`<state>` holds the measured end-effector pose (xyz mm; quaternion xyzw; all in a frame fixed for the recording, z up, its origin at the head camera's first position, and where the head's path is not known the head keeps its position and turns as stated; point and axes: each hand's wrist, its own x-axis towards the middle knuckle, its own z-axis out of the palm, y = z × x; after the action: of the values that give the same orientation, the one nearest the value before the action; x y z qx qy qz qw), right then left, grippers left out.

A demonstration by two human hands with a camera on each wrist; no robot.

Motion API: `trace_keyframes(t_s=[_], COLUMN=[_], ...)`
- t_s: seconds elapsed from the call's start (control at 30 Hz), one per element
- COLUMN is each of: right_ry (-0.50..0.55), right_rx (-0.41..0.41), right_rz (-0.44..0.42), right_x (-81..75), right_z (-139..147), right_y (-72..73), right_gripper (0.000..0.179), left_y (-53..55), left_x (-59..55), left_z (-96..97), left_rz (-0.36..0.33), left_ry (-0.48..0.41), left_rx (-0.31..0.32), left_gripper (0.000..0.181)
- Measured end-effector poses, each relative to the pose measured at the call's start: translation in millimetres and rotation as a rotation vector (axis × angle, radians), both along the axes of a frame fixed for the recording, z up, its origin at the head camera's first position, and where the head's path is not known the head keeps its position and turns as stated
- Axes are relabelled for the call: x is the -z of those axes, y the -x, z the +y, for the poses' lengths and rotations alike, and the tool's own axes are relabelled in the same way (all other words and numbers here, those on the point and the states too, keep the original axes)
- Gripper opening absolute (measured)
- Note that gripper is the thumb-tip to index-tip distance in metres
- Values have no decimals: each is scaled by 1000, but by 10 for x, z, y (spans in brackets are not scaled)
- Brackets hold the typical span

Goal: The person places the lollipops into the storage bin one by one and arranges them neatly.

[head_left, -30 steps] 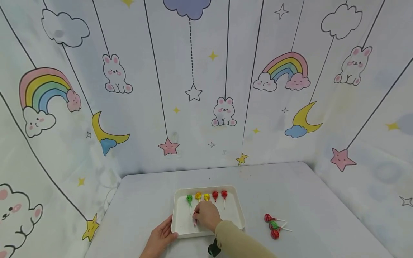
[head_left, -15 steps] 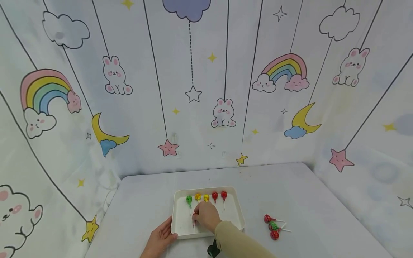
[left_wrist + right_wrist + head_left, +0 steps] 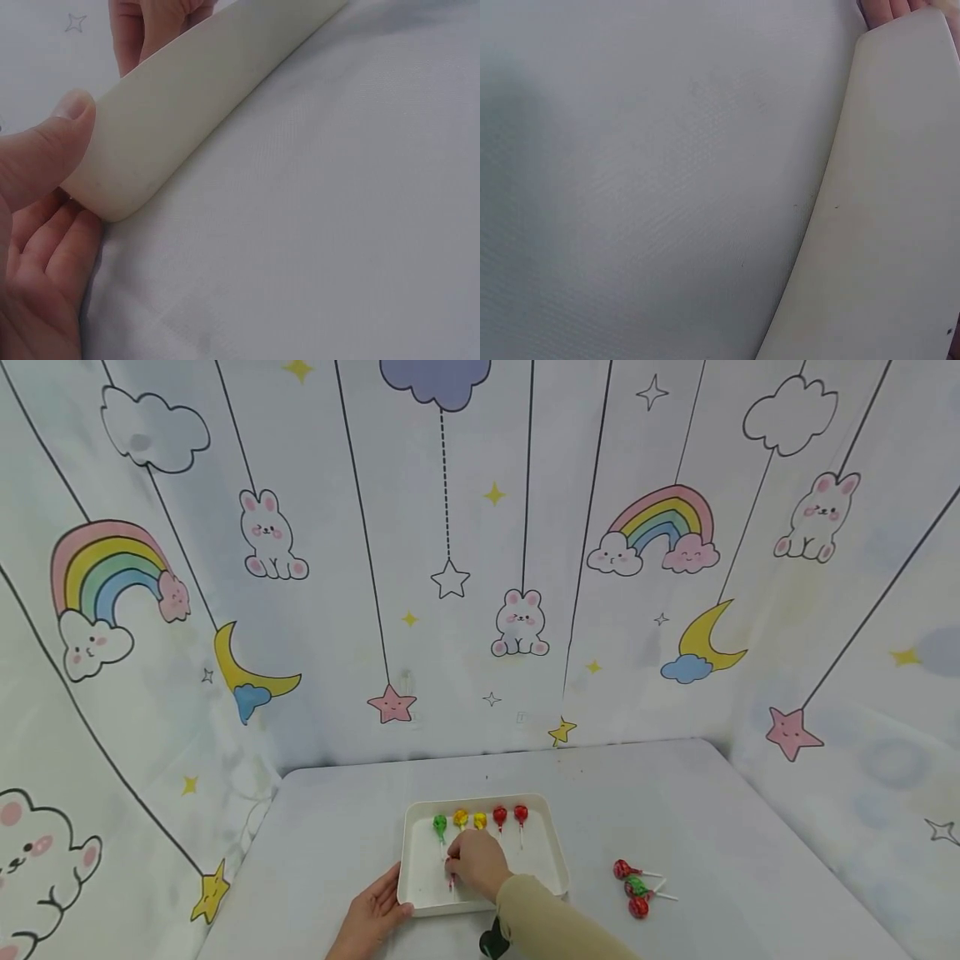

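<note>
A white tray rests on the table. Its near left corner is held by my left hand, thumb at the front wall and fingers along the left side, as the left wrist view shows on the tray wall. Inside the tray my right hand pinches a red lollipop, its stick toward me and its head mostly covered by the fingers. Along the far side lie a green lollipop, two yellow lollipops and two red lollipops, heads away from me.
Right of the tray, red lollipops and a green lollipop lie in a small pile on the white table. A wall sheet with cartoon drawings rises behind the table. The right wrist view shows mostly table and tray wall.
My right hand has shifted very slightly left with the red lollipop still pinched. The left hand stays at the tray's corner, and the other lollipops have not moved.
</note>
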<state>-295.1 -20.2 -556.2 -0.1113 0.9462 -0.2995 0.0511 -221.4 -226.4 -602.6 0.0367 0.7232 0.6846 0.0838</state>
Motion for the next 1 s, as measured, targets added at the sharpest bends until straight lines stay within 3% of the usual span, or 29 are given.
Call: trace_keyframes(t_s=[0.63, 0.8, 1.0], right_ry=[25, -3, 172], right_rx=[21, 2, -8], right_rz=[-22, 28, 29], right_x=[-64, -154, -369], right_z=[23, 81, 326], right_y=[-17, -36, -33], right_gripper=[15, 21, 24], left_y=[22, 26, 23], left_x=[35, 49, 26], left_z=[-7, -13, -13], left_rz=[2, -3, 0], left_ry=[25, 11, 15], left_rx=[2, -1, -5], left_gripper=[83, 82, 83])
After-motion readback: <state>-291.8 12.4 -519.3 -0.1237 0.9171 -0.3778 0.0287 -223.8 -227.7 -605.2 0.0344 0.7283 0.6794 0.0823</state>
